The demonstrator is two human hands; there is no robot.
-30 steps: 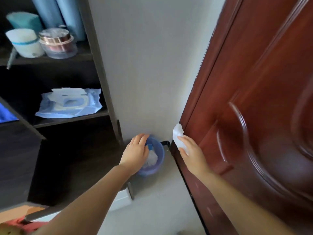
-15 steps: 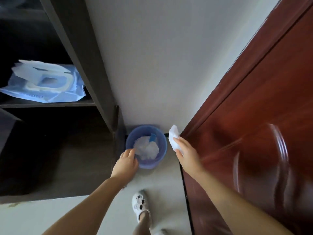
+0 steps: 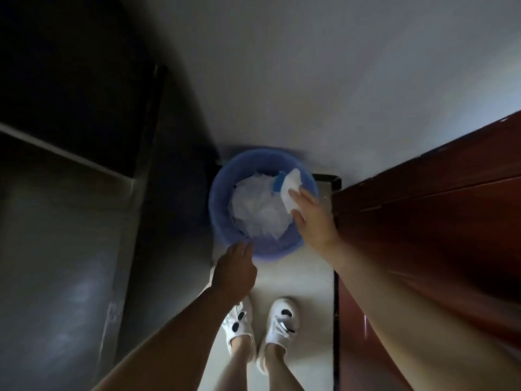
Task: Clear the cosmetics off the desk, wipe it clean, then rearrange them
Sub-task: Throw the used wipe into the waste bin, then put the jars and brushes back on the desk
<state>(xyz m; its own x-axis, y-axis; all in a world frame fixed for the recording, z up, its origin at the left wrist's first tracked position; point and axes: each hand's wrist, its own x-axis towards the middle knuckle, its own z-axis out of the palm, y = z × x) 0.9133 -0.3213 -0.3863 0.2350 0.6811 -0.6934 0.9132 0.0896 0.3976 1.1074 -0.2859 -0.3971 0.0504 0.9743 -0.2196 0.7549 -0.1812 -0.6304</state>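
- Two hands reach down toward a blue wastebasket (image 3: 225,221) on the floor, wedged between a dark shelf unit (image 3: 84,193) and a red-brown door (image 3: 423,221).
- The right hand (image 3: 313,218) pinches a white wipe (image 3: 291,190) with its fingers curled onto it; a second ago the same wipe was held off to the door side of the basket, and now it hangs just over the rim, above the crumpled white tissues (image 3: 256,210) already inside.
- The left hand (image 3: 235,270) has slid from inside the basket's mouth to its near edge; its fingertips sit at the rim, loosely curled, and whether they grip it cannot be told from this dim view.
- The view has tipped downward, so the shelves with the cosmetics and the wet-wipe pack have dropped out of sight; only the person's white shoes (image 3: 260,323) show below the hands.
- Judged from this, the wiping step looks finished and the used wipe is about to be dropped; it has not yet been let go.
- Rearranging the cosmetics on the desk appears to be what remains.
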